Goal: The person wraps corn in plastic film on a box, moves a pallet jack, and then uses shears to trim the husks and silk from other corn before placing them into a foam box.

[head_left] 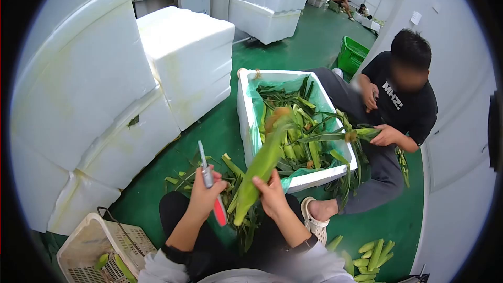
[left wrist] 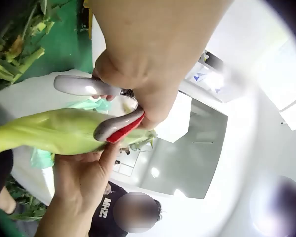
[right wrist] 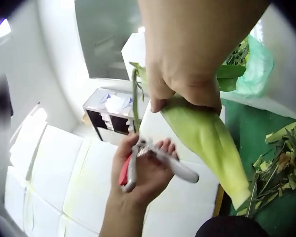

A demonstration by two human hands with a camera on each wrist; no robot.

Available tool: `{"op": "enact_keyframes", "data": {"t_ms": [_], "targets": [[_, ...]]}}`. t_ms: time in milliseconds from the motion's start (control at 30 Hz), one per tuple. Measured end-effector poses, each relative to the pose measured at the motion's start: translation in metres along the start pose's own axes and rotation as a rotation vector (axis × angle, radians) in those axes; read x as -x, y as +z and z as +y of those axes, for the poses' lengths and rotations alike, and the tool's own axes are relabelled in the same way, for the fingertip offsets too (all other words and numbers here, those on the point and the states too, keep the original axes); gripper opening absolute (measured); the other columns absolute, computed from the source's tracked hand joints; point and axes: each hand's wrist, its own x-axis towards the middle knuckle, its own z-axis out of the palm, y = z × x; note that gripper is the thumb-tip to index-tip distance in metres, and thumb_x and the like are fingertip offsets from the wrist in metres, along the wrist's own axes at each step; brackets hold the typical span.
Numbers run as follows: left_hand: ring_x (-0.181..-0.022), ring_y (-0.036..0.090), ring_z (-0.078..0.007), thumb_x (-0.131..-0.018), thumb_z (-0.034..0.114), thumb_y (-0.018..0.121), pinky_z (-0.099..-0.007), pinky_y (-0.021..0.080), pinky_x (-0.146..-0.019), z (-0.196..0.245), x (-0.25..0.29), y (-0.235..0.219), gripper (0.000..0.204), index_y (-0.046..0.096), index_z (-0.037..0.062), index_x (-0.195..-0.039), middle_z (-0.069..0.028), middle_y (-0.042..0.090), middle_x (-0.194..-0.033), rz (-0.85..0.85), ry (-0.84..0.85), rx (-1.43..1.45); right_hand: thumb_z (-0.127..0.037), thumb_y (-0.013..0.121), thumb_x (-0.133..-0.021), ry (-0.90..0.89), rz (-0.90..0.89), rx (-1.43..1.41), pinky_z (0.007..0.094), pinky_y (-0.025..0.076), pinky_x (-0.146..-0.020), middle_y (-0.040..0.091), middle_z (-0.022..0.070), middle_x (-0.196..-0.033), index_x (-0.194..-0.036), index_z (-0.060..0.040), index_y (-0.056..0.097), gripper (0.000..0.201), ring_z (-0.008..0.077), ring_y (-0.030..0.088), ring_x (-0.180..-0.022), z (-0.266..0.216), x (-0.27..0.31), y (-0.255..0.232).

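An ear of corn in green husk is gripped by my right hand at its lower half, tilted with the silk end up and away. My left hand holds pruning shears with grey and red handles, left of the corn and apart from it in the head view. In the right wrist view the shears lie across the left palm, handles spread. The left wrist view shows the husked ear behind a shear handle, with my right hand under it.
A white foam box of husks and corn stands ahead. A seated person at the right holds leaves. Stacked foam boxes rise at left, above a plastic basket. Corn ears lie on the floor at lower right.
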Motion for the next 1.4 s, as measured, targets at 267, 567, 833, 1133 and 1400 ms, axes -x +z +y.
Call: {"op": "enact_keyframes", "data": {"t_ms": [267,567,833,1133,1400], "targets": [[-0.118,0.05,-0.0315,-0.08,0.009,0.057,-0.053,0.042,-0.095,-0.029,0.088,-0.015,0.061,0.035,0.0109,-0.136,-0.0152,0.054,-0.12,-0.388,-0.871,0.504,-0.006,0.065,-0.081,-0.235,0.227,-0.183,0.0418,0.041,-0.096,0.048,0.0069,-0.12,-0.129,-0.0108,0.037,0.055,0.024,0.049,-0.11,-0.011,-0.015,-0.017],[-0.113,0.053,-0.034,-0.08,0.012,0.056,-0.053,0.042,-0.093,-0.056,0.049,0.005,0.058,0.038,0.0154,-0.135,-0.0114,0.055,-0.115,-0.464,-0.894,0.665,-0.011,0.066,-0.07,-0.439,-0.035,-0.135,0.0437,0.038,-0.101,0.048,0.0101,-0.12,-0.125,-0.006,0.038,0.063,0.0277,0.049,-0.114,-0.006,0.014,-0.027],[-0.066,0.058,-0.0204,-0.084,0.02,0.061,-0.0341,0.05,-0.06,-0.057,0.069,-0.002,0.032,0.048,0.0055,-0.11,-0.0064,0.054,-0.078,-0.133,-0.836,0.531,-0.019,0.067,-0.071,-0.309,0.045,-0.209,0.046,0.038,-0.103,0.049,0.011,-0.121,-0.125,-0.008,0.041,0.06,0.0297,0.049,-0.116,0.006,0.018,-0.024],[-0.082,0.06,-0.0279,-0.08,0.011,0.069,-0.0377,0.05,-0.07,-0.062,0.058,0.013,0.049,0.038,0.0057,-0.117,-0.013,0.055,-0.101,0.021,0.094,-0.299,-0.024,0.058,-0.091,-0.125,0.198,-0.263,0.0424,0.041,-0.098,0.05,0.0085,-0.12,-0.124,-0.0051,0.042,0.041,0.0239,0.05,-0.114,0.015,0.036,0.001],[-0.104,0.053,-0.0276,-0.066,0.015,0.08,-0.0356,0.043,-0.089,-0.043,0.041,-0.005,0.071,0.038,0.0014,-0.121,-0.0158,0.05,-0.114,-0.303,0.127,-0.498,-0.027,0.042,-0.1,-0.027,0.008,0.096,0.0344,0.039,-0.097,0.05,0.0111,-0.123,-0.127,0.0008,0.043,0.039,0.0197,0.049,-0.113,0.02,0.039,-0.002]]}}
